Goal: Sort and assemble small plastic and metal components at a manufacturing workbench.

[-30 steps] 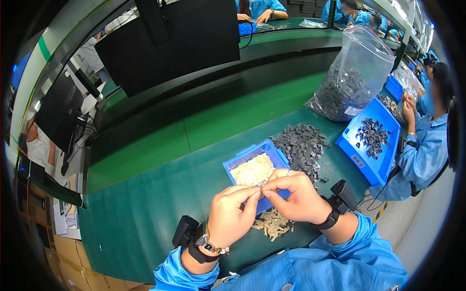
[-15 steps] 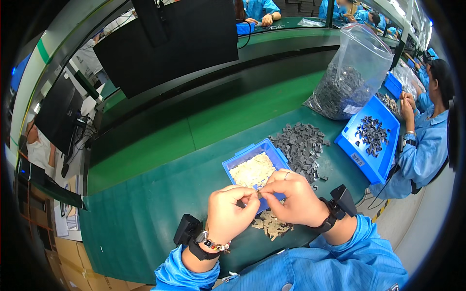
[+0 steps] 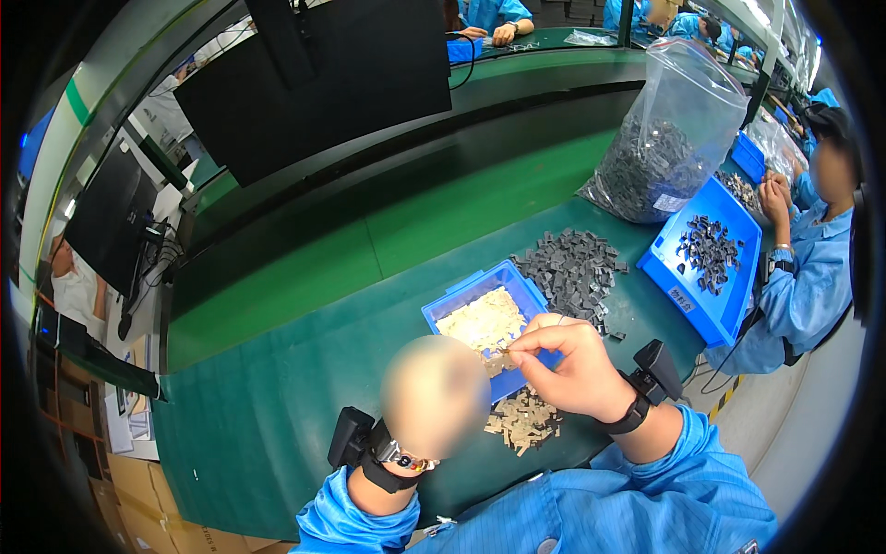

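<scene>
1. The left hand [image 3: 436, 397] is blurred over; whether its fingers are together, apart or holding anything cannot be told. A beaded bracelet [image 3: 411, 462] rings the wrist.
2. Ahead and to the right of it stands a smooth, straight-walled blue plastic bin [image 3: 528, 288] of thin, pale chips [image 3: 478, 323]. A knock from either hand could shift it and spill them.
3. At the right hand's fingertips, over the bin, is a tiny brownish piece [image 3: 504, 351], its shape too small to make out. Being so slight, it could slip loose and be lost among the chips.
4. Between the hands, nearer the body, lie flat tan strips [image 3: 523, 422] in a loose pile; a dropping wrist could scatter them.
5. The right hand [image 3: 580, 371] has finger and thumb pinched on the piece.
6. Just beyond that hand spreads a heap of angular, dark grey parts [image 3: 574, 277], close beside the bin; a brush could mix the two kinds.
7. Farther ahead and right slumps a clear, creased plastic bag [image 3: 688, 88] of similar dark parts.
</scene>
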Demonstrator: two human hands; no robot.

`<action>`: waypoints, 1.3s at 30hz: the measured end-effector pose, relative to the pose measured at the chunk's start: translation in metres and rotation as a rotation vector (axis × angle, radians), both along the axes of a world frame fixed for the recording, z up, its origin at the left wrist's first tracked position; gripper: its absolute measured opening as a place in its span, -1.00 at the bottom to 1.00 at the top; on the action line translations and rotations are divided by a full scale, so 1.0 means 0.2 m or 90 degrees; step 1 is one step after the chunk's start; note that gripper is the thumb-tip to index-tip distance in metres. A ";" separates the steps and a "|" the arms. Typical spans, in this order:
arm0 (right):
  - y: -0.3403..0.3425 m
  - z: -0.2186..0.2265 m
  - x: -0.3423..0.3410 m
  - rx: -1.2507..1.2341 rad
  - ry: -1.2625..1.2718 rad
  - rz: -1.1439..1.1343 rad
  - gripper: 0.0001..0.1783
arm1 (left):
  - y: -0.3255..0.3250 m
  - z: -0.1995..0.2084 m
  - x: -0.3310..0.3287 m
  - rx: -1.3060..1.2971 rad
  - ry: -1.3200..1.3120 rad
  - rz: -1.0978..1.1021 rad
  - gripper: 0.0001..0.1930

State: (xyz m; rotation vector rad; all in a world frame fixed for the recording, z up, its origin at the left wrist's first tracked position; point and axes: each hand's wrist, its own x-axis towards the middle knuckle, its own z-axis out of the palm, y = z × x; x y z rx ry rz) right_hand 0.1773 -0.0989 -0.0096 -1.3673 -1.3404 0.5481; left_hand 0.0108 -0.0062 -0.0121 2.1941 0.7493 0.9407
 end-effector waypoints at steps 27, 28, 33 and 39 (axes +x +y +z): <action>-0.06 0.06 0.01 0.057 -0.035 0.060 -0.89 | -0.02 0.07 -0.06 -0.599 -0.193 -0.186 -0.87; -0.06 0.06 0.00 0.057 -0.036 0.058 -0.89 | -0.03 0.07 -0.05 -0.589 -0.192 -0.179 -0.87; -0.09 0.04 -0.01 -0.019 0.043 0.032 -0.94 | -0.04 0.07 -0.04 -0.571 -0.156 -0.222 -0.84; -0.19 0.05 0.13 -0.020 -0.048 -0.096 -0.95 | -0.07 0.05 -0.03 -0.302 -0.118 -0.068 -0.87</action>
